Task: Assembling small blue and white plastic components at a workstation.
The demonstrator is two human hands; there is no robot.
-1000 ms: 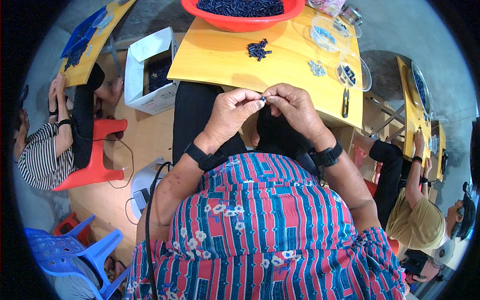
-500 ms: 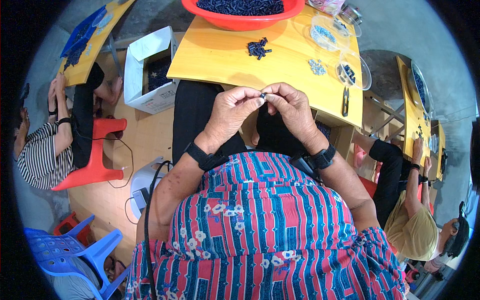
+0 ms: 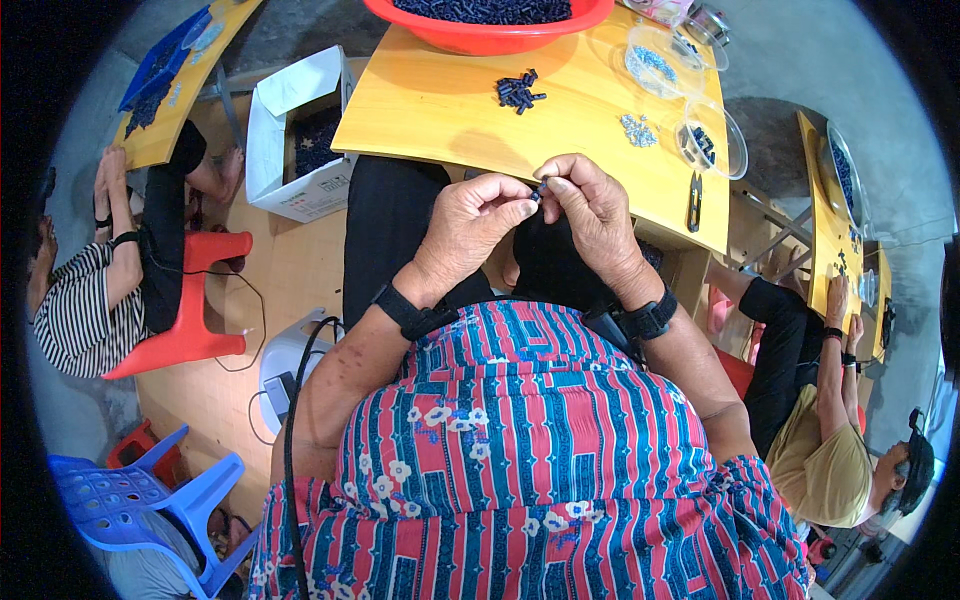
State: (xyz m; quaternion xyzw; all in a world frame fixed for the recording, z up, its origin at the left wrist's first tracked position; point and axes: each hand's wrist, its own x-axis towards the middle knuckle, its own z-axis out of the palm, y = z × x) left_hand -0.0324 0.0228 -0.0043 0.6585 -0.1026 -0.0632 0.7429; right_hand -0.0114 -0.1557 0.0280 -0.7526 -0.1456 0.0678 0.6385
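Forearms (image 3: 345,370) slant inward; left hand (image 3: 462,235) and right hand (image 3: 598,220) pinch close together

Yellow table (image 3: 410,120): red basin (image 3: 490,38); dark pieces (image 3: 518,92); silvery bits (image 3: 638,131); clear tubs (image 3: 736,150); black tool (image 3: 694,206)

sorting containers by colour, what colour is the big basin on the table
The basin is red, best seen in the head view.

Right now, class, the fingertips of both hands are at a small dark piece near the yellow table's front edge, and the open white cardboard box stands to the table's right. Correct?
Not quite: in the head view, the open white cardboard box stands to the left of the yellow table. The rest holds.
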